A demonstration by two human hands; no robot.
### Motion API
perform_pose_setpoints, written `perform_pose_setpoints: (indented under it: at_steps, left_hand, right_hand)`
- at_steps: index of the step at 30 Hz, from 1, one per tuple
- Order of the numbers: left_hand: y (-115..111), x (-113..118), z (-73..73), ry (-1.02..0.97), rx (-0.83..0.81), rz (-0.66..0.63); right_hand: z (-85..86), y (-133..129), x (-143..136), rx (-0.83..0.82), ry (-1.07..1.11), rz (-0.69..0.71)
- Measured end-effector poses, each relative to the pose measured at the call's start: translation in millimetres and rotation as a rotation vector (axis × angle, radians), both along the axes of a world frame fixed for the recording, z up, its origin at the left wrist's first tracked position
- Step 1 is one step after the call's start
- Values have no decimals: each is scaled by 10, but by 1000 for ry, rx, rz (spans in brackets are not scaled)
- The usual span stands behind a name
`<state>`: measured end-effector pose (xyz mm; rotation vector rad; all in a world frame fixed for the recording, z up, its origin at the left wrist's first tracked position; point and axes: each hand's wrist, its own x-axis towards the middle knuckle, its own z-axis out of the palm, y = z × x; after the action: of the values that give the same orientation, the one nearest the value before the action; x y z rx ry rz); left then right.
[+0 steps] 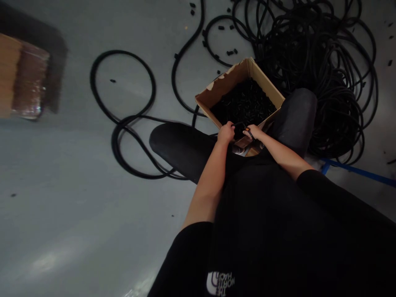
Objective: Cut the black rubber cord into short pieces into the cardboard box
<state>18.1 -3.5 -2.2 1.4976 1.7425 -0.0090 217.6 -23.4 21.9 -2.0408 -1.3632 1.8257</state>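
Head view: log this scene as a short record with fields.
Left hand: left hand closed on a black tube at the box's near edge
Right hand: right hand grips an orange-handled tool, too small to identify
Box: cardboard box between the knees, filled with short black pieces
Floor: grey floor with a tangled black hose pile and a loose loop

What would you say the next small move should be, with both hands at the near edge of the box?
Probably cut or release the short end so it drops into the cardboard box. The left hand grips black tubing over the box, the right hand holds an orange-handled tool against it, and the box already holds many short black pieces.
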Motion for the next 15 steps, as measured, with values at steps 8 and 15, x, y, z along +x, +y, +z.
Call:
perform_pose_setpoints:
  at_steps: [8, 15]
  left_hand:
    - [32, 19, 5, 3, -5, 29]
    - [6, 60, 26, -49, 7, -54]
  right_hand:
    - [93, -18, -101, -48, 159, -74]
    - [160, -25, -106, -55, 253, -119]
